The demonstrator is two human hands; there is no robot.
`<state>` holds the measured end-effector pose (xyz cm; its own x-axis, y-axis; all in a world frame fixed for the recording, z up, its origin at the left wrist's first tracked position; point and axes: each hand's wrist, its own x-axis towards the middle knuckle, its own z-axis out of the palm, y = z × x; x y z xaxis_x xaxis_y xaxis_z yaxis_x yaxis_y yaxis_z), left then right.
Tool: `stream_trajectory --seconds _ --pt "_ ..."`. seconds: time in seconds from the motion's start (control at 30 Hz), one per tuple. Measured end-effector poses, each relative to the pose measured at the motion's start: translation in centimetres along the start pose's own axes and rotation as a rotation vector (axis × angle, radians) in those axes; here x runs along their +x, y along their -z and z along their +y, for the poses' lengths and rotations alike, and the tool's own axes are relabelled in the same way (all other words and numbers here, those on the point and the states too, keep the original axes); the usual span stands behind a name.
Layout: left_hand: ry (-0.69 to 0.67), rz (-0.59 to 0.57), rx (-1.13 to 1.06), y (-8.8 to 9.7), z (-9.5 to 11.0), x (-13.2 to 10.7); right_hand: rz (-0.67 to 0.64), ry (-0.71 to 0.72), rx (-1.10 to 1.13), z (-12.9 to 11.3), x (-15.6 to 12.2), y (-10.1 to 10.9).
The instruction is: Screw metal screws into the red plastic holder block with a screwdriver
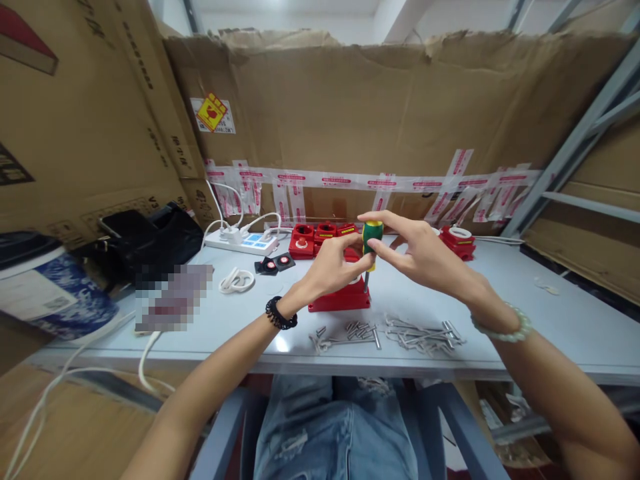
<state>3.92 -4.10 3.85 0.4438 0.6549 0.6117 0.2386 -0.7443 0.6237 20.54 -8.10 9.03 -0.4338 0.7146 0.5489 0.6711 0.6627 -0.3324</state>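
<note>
A screwdriver [372, 235] with a green and yellow handle stands nearly upright, its metal shaft reaching down to the right edge of a red base part [340, 299]. My right hand [420, 252] holds the handle from the right, thumb on its side and index finger over its top. From the left, my left hand [333, 265] closes its thumb and fingers around the lower handle. It partly covers the red part below. Where the screwdriver's tip meets the part is too small to make out. Loose metal screws or pins [361, 331] lie in front of the red part.
T-shaped metal pieces [425, 335] lie near the front edge. Red housings [302, 241] stand behind, with another red unit [456, 243] at right. A power strip [241, 241], coiled white cable [237, 281], black bag [155, 243] and large cup [50, 287] occupy the left. Cardboard [350, 113] walls the back.
</note>
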Motion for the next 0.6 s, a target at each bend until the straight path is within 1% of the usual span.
stream_trajectory --seconds 0.07,0.17,0.23,0.27,0.3,0.4,0.43,0.5,0.6 --pt "0.003 0.046 0.025 -0.3 0.1 0.0 0.074 -0.021 -0.064 0.0 0.1 -0.3" --pt "0.003 0.151 0.032 -0.8 -0.3 0.0 0.228 -0.103 -0.246 -0.1 0.5 -1.2" --pt "0.002 0.170 0.023 -0.9 -0.6 0.1 0.280 -0.127 -0.303 0.0 0.7 -1.5" --pt "0.000 0.161 0.014 -0.9 -0.8 0.1 0.275 -0.115 -0.279 0.1 0.7 -1.5" --pt "-0.001 0.144 0.003 -0.7 -0.8 0.1 0.243 -0.089 -0.222 0.2 0.7 -1.4" --pt "-0.008 0.083 -0.018 -0.3 -0.7 0.0 0.076 0.003 -0.002 0.3 0.6 -0.7" --pt "-0.011 0.066 -0.011 -0.2 -0.6 0.0 0.040 0.019 0.028 0.3 0.5 -0.4" --pt "-0.010 0.062 0.015 -0.3 -0.3 -0.1 0.053 0.007 -0.024 0.2 0.5 -0.3" --pt "0.009 0.134 0.030 -0.8 -0.3 -0.2 0.169 -0.062 -0.261 0.1 0.8 -0.7"
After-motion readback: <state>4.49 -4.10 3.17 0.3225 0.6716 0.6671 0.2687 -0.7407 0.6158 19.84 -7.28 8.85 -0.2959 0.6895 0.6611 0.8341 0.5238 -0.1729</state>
